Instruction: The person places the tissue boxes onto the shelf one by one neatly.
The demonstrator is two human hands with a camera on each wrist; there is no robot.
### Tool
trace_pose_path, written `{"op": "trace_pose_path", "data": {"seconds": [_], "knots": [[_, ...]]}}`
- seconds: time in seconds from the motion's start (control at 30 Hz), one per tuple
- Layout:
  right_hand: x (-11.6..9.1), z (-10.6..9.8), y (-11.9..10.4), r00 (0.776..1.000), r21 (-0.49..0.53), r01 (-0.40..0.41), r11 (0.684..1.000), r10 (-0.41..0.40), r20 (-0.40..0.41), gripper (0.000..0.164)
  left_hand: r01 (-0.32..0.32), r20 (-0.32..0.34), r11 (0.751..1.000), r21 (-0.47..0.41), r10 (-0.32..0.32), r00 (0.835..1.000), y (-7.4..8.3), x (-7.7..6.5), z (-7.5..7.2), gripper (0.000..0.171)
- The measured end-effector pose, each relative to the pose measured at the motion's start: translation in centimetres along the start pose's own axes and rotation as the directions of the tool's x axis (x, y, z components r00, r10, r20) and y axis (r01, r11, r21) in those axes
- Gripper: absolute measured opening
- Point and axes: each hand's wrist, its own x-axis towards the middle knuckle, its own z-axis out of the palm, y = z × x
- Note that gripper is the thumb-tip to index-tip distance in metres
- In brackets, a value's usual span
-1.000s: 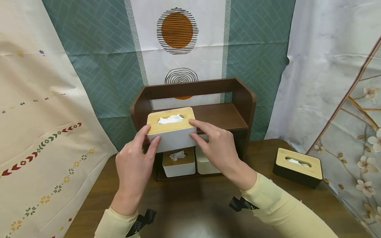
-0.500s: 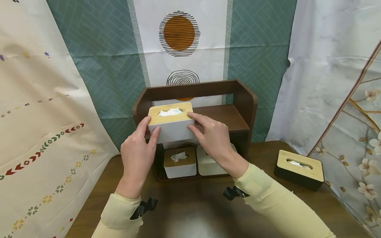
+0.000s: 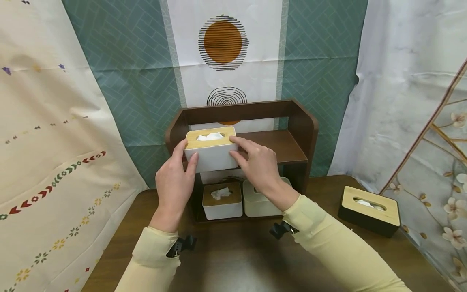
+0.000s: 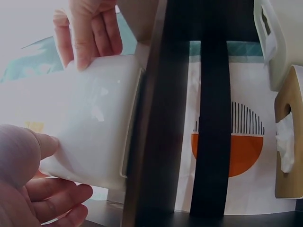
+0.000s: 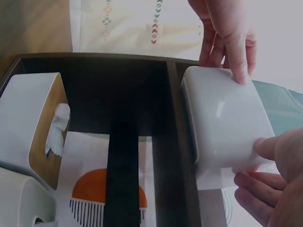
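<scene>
Both hands hold a white tissue box (image 3: 211, 157) with a light wooden lid and a tuft of tissue in its slot. My left hand (image 3: 174, 180) grips the left end, thumb on the front face. On the right end, my right hand (image 3: 257, 162) pinches with thumb in front and a fingertip at the lid's edge. The box overlaps the left part of the upper shelf (image 3: 271, 144) of a dark brown desk rack. In the right wrist view its base lies right at the shelf board (image 5: 182, 142).
Under that shelf stand a white tissue box with a brown lid (image 3: 222, 202) and a cream tissue box (image 3: 260, 202). A black tissue box with a wooden lid (image 3: 369, 211) sits at the right on the brown table (image 3: 233, 259). Patterned cloths hang around.
Both hands have carried the held box up and away from me, onto or close over the upper shelf. More of the lower compartment shows beneath it. The other boxes have stayed put.
</scene>
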Motion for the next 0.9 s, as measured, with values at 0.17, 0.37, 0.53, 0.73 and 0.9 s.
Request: {"op": "trace_pose_path", "data": {"seconds": [0.17,0.37,0.53,0.73,0.9], "knots": [[0.3,0.4,0.5,1.0,-0.003,-0.008,1.0,0.008,0.002,0.044,0.013,0.025,1.0,0.007,-0.013,1.0,-0.2,0.3,0.5,0.056],[0.2,0.5,0.6,0.997,0.004,-0.074,0.997,0.074,0.028,0.056,0.026,0.067,1.0,-0.015,-0.025,0.997,-0.4,0.4,1.1,0.07],[-0.4,0.4,0.6,0.986,-0.059,-0.137,0.989,0.142,0.087,0.077,0.062,0.051,0.998,-0.02,-0.061,0.997,-0.8,-0.8,1.3,0.076],[-1.5,0.8,0.7,0.967,-0.17,-0.167,0.971,0.195,0.166,0.075,0.092,0.031,0.996,0.02,-0.092,0.995,-1.8,-2.6,1.7,0.063],[-2.1,1.5,1.0,0.965,-0.196,-0.16,0.967,0.195,0.174,0.062,0.101,0.048,0.995,0.023,-0.102,0.994,-2.4,-3.0,2.3,0.05]]}}
